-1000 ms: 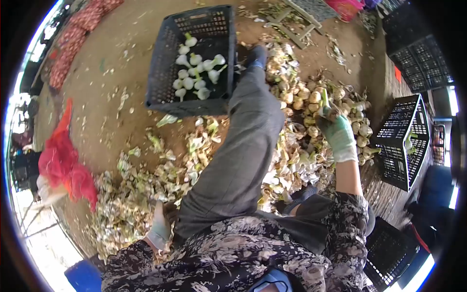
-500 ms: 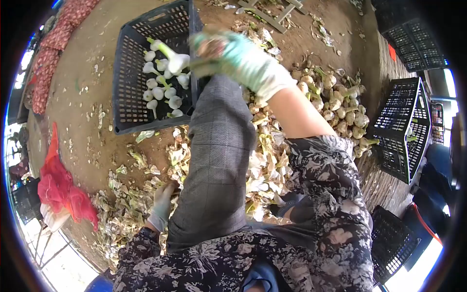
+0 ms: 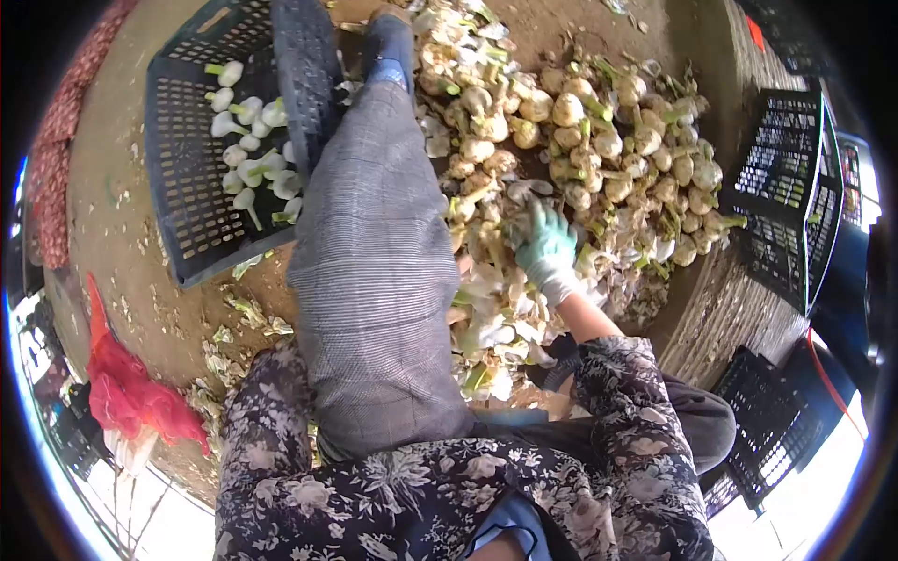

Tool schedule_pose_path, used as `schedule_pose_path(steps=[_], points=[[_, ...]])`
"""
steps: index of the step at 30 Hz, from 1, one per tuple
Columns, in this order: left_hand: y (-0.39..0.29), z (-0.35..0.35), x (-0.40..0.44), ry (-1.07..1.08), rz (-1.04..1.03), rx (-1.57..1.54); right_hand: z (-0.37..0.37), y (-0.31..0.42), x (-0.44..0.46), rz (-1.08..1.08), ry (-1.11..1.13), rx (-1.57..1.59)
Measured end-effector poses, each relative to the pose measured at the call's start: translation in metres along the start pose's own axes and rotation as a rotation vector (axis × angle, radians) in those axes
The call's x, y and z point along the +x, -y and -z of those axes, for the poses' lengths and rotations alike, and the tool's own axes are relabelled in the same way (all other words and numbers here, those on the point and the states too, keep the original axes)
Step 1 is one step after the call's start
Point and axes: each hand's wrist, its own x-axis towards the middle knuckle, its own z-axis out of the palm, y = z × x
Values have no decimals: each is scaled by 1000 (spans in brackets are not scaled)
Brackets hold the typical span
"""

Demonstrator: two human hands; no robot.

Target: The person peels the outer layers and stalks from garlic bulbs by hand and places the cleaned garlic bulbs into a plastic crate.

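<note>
Clean white bulbs (image 3: 233, 156) partly cover black plastic crate (image 3: 311, 84) floor; many dirty tan bulbs (image 3: 567, 109) outside. Green-white gloved right hand (image 3: 547, 245) at pile, grip unclear; left hand hidden, can't tell.

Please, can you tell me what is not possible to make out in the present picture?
All in the head view:
- Left hand: not visible; the sleeve and leg probably hide it.
- What the right hand holds, if anything: hidden by its own back.
- Part of the inside of the crate: behind its near wall; its top is cut off by the picture edge.
- Lower garlic bulbs: under the upper ones.
</note>
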Motion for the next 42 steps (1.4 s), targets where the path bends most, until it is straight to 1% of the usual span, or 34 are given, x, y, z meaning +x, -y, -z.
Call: schedule_pose_path(steps=[2,3,4,5,6,7,8,10,11,12,13,14,15,16,18,20,21,22,23,24,25,26,28,29,30,32,34,35,36,37,39,40,41,42], points=[[-13,-4,14,20,-75,14,-6,0,-37,-90,195,32],[-20,-6,22,30,-114,20,-20,6,-55,-125,191,71],[-27,-9,31,36,-152,23,-45,8,-72,-42,142,75],[-35,-9,41,35,-190,26,-65,22,-90,-82,188,143],[-44,-10,51,33,-232,31,-54,33,-98,-20,268,240],[-53,-12,62,27,-268,37,-36,35,-101,-24,354,572],[-62,-12,75,13,-307,43,-39,31,-101,30,378,499],[-83,-13,103,-20,-380,59,-34,4,-96,229,149,667],[-94,-11,122,-49,-412,66,-22,-1,-91,147,-146,698],[-104,-10,138,-70,-438,69,-8,-14,-88,11,-252,753],[-118,-7,161,-111,-457,78,9,-23,-78,-68,-530,610],[-128,-5,181,-141,-470,85,2,-42,-73,-322,-543,491],[-137,-3,197,-173,-481,93,3,-56,-71,-495,-595,435],[-146,-1,214,-208,-497,102,0,-70,-68,-700,-457,444],[-153,0,226,-263,-547,125,-20,-91,-55,-986,-269,384],[-148,-6,205,-300,-654,146,-34,-82,-45,-973,22,482],[-140,-13,183,-286,-722,159,-46,-60,-50,-875,-151,535],[-129,-22,159,-251,-789,174,-47,-36,-59,-782,-83,565],[-115,-32,133,-201,-857,206,-17,-13,-69,-598,82,749],[-104,-42,110,-152,-918,242,-70,7,-78,-457,-48,538],[-95,-49,95,-119,-971,278,-64,31,-95,-289,-80,346],[-84,-58,77,-64,-1011,320,-40,45,-100,-220,145,414],[-78,-66,69,-6,-1034,391,-50,51,-105,-99,215,700],[-77,-68,67,56,-1021,442,-61,45,-102,15,278,622],[-77,-70,69,142,-987,486,-53,31,-99,102,287,781],[-79,-70,77,452,-856,628,-43,7,-101,-82,159,757],[-79,-74,78,529,-850,772,-38,-12,-103,-262,29,724],[-84,-71,77,626,-787,813,-45,-19,-112,-321,-9,510],[-87,-70,76,653,-769,822,-61,-25,-125,-376,-47,294],[-87,-70,73,647,-775,818,-83,-28,-139,-205,345,56],[-85,-68,66,612,-789,771,-152,-13,-152,50,565,-117],[-82,-65,62,589,-789,741,-156,3,-155,239,508,-241],[-79,-61,58,567,-786,699,-149,24,-156,238,520,-91],[-76,-57,52,535,-785,649,-132,43,-154,124,571,225]])
